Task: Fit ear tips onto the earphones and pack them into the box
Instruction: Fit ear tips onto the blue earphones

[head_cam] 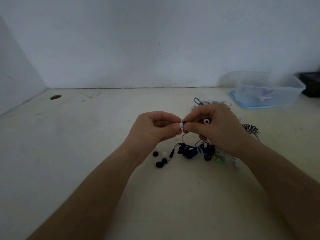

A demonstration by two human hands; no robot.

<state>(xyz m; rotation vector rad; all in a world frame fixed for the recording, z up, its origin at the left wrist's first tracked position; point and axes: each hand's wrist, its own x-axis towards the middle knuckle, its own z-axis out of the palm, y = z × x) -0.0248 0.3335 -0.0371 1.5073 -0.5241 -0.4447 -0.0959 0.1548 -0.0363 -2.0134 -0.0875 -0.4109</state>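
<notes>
My left hand (155,127) pinches a white tip (181,125) against the blue earbud (184,123), which my right hand (216,125) pinches, above the bench (103,135). Second bud (206,121) is between my right fingers. Cord bundle (195,151) lies under the hands, loose tips (159,160) beside it. Box (266,90) far right.

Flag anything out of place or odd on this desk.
Nothing damaged. Loose black ear tips lie scattered by the tangled earphones, and the box stands on its blue lid.
</notes>
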